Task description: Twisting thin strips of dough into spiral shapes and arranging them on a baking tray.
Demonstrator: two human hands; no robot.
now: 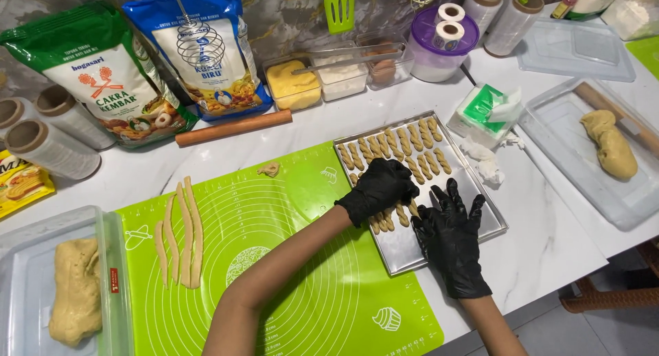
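A metal baking tray [480, 212] lies on the white counter, with several twisted dough sticks [405, 144] in rows on it. My left hand [379, 187], in a black glove, rests with curled fingers on the sticks in the tray's middle rows. Whether it grips one is hidden. My right hand [449, 232], also gloved in black, lies flat with fingers spread on the bare near part of the tray. Several long dough strips [182, 232] lie on the green silicone mat [302, 287] to the left.
Two flour bags [110, 74] and a wooden rolling pin [233, 127] sit at the back left. Clear boxes hold dough lumps at the near left [75, 287] and the right [611, 146]. Tissue pack [487, 109], ingredient tubs [295, 85] and plastic-wrap rolls [51, 146] stand around.
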